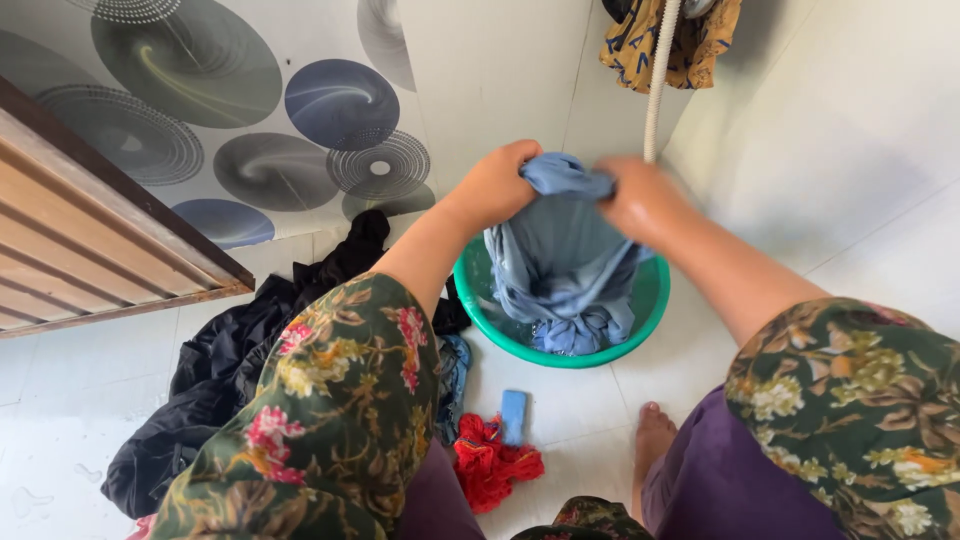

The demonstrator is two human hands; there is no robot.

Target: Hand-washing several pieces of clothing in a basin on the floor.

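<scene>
Left hand: the left hand [497, 183] is clenched tight on the top of a bunched blue-grey garment [560, 265], knuckles up.
Right hand: the right hand [640, 200] grips the same bunch from the other side, fist closed on the cloth, just beside the left.
Garment: soft woven cloth, wet-looking and creased, gathered at the top and hanging in long folds; its lower end lies crumpled inside the basin.
Basin: a round green plastic basin [655, 300] with a smooth rim stands on the floor directly below both hands.
Soap: a small rectangular light-blue bar [513, 415] lies flat on the floor in front of the basin, with no wrapper or label that can be made out.
Red cloth: a crumpled red piece [492, 465] lies touching the bar's left edge.
Dark pile: black clothes [230, 370] lie heaped left of the basin.
Floor: white glossy tiles [570, 400] with thin grout lines.
Wall: a panel [250, 100] printed with grey and blue-grey circles and swirls.
Hose: a ribbed white hose [657, 80] hangs down behind the hands.
Hanging cloth: mustard patterned fabric [700, 40] hangs beside the hose.
Foot: a bare foot [652, 440] rests on the tile, right of the bar.
</scene>
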